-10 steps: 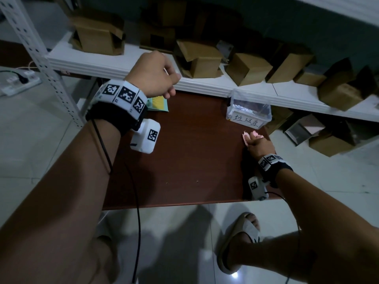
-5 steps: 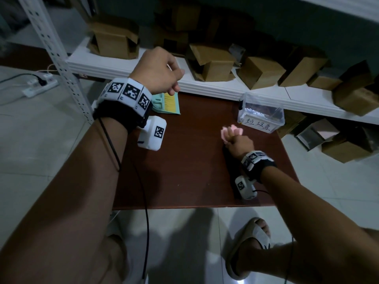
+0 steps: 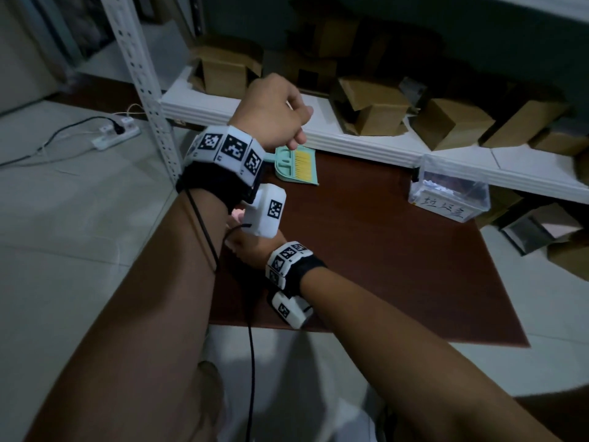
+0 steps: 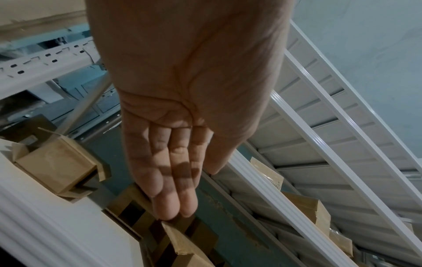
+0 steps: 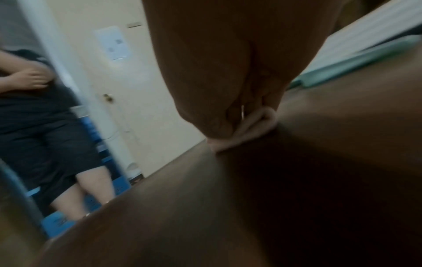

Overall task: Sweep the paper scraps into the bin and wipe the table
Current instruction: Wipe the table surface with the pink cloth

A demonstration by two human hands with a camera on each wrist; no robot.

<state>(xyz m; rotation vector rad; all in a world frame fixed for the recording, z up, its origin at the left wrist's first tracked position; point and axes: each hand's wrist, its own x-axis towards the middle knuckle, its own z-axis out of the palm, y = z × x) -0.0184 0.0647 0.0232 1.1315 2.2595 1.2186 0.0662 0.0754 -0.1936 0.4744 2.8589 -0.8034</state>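
Head cam overhead — wrist cams close-up.

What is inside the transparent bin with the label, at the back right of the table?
The clear bin, seen from the head view, holds pale scraps near its back left corner. The labelled front wall and dim light hide the rest, so I cannot tell how much is inside.

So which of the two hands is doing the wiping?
The right hand, pressing the pink cloth on the table; the left hand hangs empty above.
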